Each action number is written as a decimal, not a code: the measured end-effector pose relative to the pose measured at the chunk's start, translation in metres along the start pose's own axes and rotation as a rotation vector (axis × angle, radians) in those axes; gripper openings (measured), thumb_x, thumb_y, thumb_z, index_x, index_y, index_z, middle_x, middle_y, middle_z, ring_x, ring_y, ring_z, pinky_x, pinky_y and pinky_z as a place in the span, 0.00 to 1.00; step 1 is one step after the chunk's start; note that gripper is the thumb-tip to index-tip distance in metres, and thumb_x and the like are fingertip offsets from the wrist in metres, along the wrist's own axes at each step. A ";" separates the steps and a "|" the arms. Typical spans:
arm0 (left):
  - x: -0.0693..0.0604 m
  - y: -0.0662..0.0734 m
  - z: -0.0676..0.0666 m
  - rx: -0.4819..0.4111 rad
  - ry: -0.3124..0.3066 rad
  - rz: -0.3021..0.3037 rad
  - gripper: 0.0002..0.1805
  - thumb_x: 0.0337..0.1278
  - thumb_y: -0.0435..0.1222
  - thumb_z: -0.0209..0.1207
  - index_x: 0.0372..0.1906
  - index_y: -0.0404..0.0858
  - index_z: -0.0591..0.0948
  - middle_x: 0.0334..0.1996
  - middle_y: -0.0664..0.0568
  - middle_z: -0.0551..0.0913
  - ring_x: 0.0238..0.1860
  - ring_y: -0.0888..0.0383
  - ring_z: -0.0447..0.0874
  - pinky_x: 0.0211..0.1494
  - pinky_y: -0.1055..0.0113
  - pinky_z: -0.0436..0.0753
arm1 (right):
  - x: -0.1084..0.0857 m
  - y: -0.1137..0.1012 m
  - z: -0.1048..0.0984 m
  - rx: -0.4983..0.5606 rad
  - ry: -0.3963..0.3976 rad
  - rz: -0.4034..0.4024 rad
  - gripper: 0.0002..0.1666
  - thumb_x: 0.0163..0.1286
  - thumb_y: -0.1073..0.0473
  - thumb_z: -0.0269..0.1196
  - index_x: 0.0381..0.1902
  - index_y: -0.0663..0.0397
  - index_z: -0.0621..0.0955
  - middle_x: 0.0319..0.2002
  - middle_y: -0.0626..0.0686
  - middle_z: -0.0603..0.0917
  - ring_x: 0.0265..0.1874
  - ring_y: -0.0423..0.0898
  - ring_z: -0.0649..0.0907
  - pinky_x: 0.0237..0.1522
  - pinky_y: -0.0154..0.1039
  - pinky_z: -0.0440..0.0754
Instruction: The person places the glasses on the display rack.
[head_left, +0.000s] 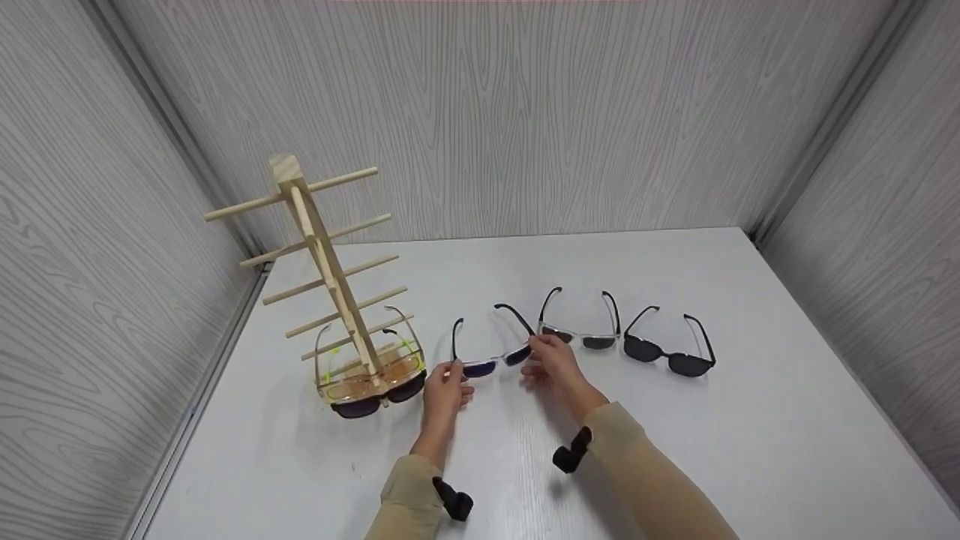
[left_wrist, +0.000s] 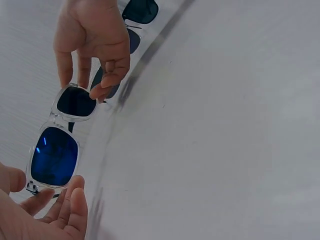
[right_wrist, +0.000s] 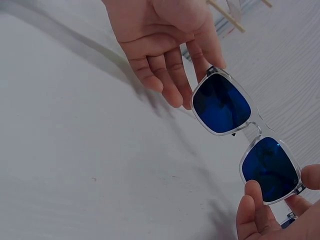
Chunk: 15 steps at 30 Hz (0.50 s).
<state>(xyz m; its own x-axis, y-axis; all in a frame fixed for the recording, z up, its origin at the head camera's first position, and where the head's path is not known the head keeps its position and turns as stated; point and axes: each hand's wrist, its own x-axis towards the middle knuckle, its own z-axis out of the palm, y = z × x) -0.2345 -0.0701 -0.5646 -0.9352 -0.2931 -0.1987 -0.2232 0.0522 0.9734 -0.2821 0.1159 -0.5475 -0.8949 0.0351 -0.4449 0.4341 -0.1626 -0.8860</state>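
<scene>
Sunglasses with a clear frame and blue mirrored lenses (left_wrist: pixel 55 156) are held between both hands, their dark temples unfolded away from the person. My left hand (head_left: pixel 444 394) pinches the frame's left end between thumb and fingers. At the other end, my right hand (head_left: pixel 556 367) grips the corner by the hinge. The right wrist view shows both lenses (right_wrist: pixel 221 104) from the front. Just left of the left hand stands a wooden eyewear rack (head_left: pixel 330 259), with sunglasses (head_left: pixel 358 407) and yellow-tinted glasses on its lowest part.
Close to the right hand lie clear-framed sunglasses with dark lenses (head_left: pixel 598 343). Further right are black sunglasses (head_left: pixel 688 364), temples spread open. All rest on a white table (head_left: pixel 757 450) bounded by grey wood-grain panels (head_left: pixel 487 112). Bare pegs (head_left: pixel 341 178) jut from the rack's upper part.
</scene>
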 end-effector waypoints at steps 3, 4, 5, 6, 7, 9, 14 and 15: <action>-0.002 0.001 -0.003 -0.004 0.006 -0.004 0.17 0.67 0.43 0.49 0.48 0.33 0.76 0.37 0.38 0.81 0.28 0.52 0.84 0.27 0.66 0.80 | -0.005 -0.001 0.001 0.000 -0.017 0.014 0.21 0.69 0.55 0.56 0.56 0.57 0.70 0.44 0.62 0.74 0.25 0.49 0.81 0.30 0.42 0.80; -0.003 0.002 -0.003 -0.007 0.006 -0.004 0.17 0.67 0.43 0.49 0.48 0.33 0.76 0.37 0.38 0.81 0.29 0.52 0.84 0.27 0.66 0.80 | -0.006 -0.001 0.000 0.003 -0.024 0.020 0.21 0.69 0.55 0.57 0.56 0.57 0.70 0.44 0.62 0.74 0.25 0.49 0.81 0.31 0.42 0.80; -0.004 0.003 -0.004 -0.011 0.005 -0.002 0.17 0.67 0.43 0.49 0.48 0.33 0.76 0.37 0.38 0.81 0.29 0.52 0.84 0.27 0.66 0.80 | -0.007 -0.002 0.000 0.000 -0.029 0.021 0.21 0.69 0.55 0.57 0.57 0.57 0.69 0.44 0.62 0.74 0.25 0.49 0.81 0.33 0.43 0.80; -0.005 0.003 -0.004 -0.013 0.002 -0.002 0.17 0.67 0.43 0.49 0.48 0.33 0.76 0.38 0.38 0.81 0.29 0.52 0.84 0.28 0.65 0.80 | -0.008 -0.002 0.000 -0.001 -0.032 0.022 0.21 0.69 0.54 0.57 0.57 0.56 0.69 0.44 0.62 0.74 0.26 0.49 0.81 0.34 0.43 0.80; -0.005 0.004 -0.004 -0.016 -0.001 -0.005 0.17 0.67 0.43 0.49 0.48 0.34 0.76 0.38 0.38 0.81 0.29 0.52 0.84 0.28 0.65 0.80 | -0.009 -0.003 -0.001 0.001 -0.035 0.024 0.21 0.69 0.54 0.57 0.57 0.56 0.69 0.44 0.61 0.74 0.25 0.48 0.81 0.35 0.43 0.80; -0.007 0.004 -0.004 -0.017 -0.002 -0.005 0.17 0.67 0.44 0.49 0.48 0.34 0.76 0.38 0.39 0.81 0.29 0.53 0.84 0.28 0.65 0.80 | -0.010 -0.003 -0.003 0.003 -0.048 0.018 0.21 0.69 0.54 0.57 0.56 0.56 0.70 0.44 0.61 0.74 0.25 0.48 0.81 0.36 0.44 0.80; -0.012 0.006 -0.003 -0.018 -0.013 -0.021 0.17 0.67 0.44 0.49 0.48 0.34 0.76 0.37 0.41 0.81 0.30 0.52 0.84 0.30 0.64 0.80 | -0.016 -0.003 -0.007 0.040 -0.084 0.005 0.21 0.69 0.53 0.57 0.55 0.56 0.70 0.42 0.60 0.74 0.25 0.49 0.81 0.36 0.44 0.80; -0.013 0.007 -0.003 -0.018 -0.018 -0.026 0.17 0.67 0.44 0.49 0.49 0.35 0.76 0.37 0.42 0.81 0.30 0.52 0.84 0.31 0.64 0.80 | -0.017 -0.003 -0.008 0.049 -0.088 0.005 0.20 0.69 0.53 0.57 0.55 0.55 0.70 0.42 0.60 0.74 0.25 0.49 0.81 0.35 0.44 0.80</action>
<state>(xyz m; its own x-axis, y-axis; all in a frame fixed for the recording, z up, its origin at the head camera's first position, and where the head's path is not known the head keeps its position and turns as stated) -0.2231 -0.0689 -0.5552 -0.9340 -0.2766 -0.2259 -0.2427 0.0274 0.9697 -0.2677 0.1242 -0.5383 -0.8994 -0.0525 -0.4340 0.4348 -0.2103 -0.8756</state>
